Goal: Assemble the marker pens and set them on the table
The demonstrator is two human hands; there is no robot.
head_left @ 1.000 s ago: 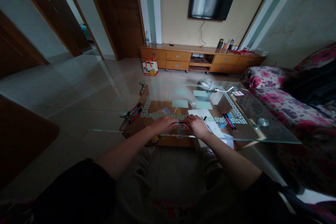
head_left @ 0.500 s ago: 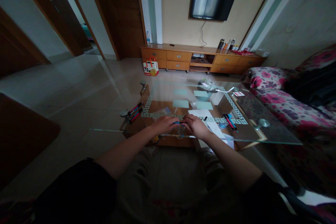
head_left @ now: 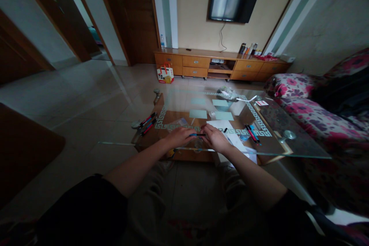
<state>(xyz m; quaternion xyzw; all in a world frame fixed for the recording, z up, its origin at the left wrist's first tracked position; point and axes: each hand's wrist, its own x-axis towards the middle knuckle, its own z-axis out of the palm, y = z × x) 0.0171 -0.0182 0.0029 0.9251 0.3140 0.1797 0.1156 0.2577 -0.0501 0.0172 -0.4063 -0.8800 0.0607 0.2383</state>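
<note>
- The pen [head_left: 198, 135], blue toward one end and black toward the other, lies level between the two hands, above the tabletop [head_left: 300, 138] close to the middle of its near edge.
- The left hand [head_left: 180, 135] is nearly closed, its fingertips pinching the blue end.
- The right hand [head_left: 215, 137] is curled, its bent fingers on the black end; how tightly they grip cannot be told.
- The two hands are close together but apart, with a short stretch of the pen showing between them.
- Left of the hands, toward the left edge of the glass, lies a group of red, blue and black pens [head_left: 148, 123], slanting.
- Right of the hands, between them and the right edge, lies another group of red, blue and dark pens [head_left: 253, 135].
- White paper [head_left: 238, 143] shows beside and below the right hand, near the near edge; whether it lies on the glass or under it is unclear.
- A small black piece [head_left: 225, 130] appears over the paper, just beside the right hand.
- Near the far right corner is a red-and-white card [head_left: 261, 103].
</note>
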